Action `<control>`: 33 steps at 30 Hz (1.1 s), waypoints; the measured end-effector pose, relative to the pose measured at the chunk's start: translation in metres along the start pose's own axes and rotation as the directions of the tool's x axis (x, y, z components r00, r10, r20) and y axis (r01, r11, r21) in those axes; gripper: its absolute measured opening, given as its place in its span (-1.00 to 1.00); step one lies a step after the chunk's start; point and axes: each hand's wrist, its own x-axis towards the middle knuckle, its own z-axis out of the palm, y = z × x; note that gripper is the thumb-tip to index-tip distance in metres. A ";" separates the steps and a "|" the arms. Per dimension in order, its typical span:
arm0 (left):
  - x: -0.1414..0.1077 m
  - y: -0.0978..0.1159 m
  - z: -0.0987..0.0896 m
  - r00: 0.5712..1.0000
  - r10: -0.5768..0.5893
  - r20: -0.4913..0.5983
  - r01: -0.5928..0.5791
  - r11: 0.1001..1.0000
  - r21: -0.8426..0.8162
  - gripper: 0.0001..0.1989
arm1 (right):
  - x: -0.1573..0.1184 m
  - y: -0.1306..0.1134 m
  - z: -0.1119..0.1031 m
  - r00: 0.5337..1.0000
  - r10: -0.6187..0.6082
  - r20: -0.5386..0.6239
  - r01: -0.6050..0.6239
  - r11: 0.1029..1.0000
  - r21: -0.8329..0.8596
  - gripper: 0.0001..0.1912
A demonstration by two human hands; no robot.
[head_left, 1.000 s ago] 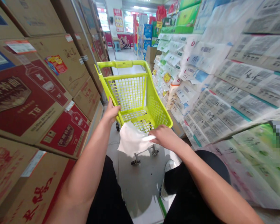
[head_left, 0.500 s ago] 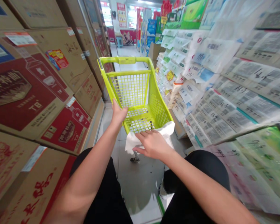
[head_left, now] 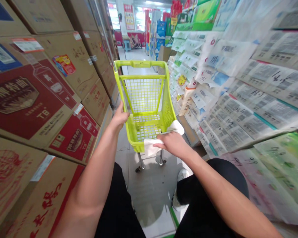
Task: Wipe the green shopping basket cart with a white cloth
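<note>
A lime-green shopping cart (head_left: 172, 109) with a plastic lattice basket stands on the floor in front of my knees. My left hand (head_left: 120, 116) grips the basket's left rim, its thumb lying toward the inside. At the near right corner, my right hand (head_left: 174, 142) presses a white cloth (head_left: 151, 147) over the front rim, fingers closed on it. Part of the cloth hangs down outside the rim and another part bulges out at the corner. Two caster wheels show below the basket.
Stacked cardboard boxes (head_left: 62, 99) wall the aisle on the left. Packs of paper tissue (head_left: 240, 115) are piled along the right side. A blue stool (head_left: 127, 45) stands far down the aisle. A green strip (head_left: 173, 216) lies near my shoe.
The cart has swung straighter, its handle end shifting right. My left hand has moved slightly left and up with the rim. My right hand has slid right with the cloth, baring the front rim's left part.
</note>
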 end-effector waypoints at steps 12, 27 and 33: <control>-0.024 0.003 0.043 0.991 0.024 -0.133 -0.045 0.986 -0.159 -0.36 | 0.025 -0.073 0.005 1.000 0.005 -0.016 -0.005 1.000 0.004 -0.50; 0.001 0.003 0.029 0.988 -0.156 -0.021 0.148 0.968 -0.203 -0.14 | -0.006 -0.043 -0.004 0.998 0.054 0.028 -0.054 0.999 -0.005 -0.56; -0.024 0.007 0.058 0.984 -0.121 -0.134 0.087 0.968 -0.237 -0.28 | -0.003 -0.063 0.000 0.997 0.067 0.024 -0.067 0.997 0.025 -0.61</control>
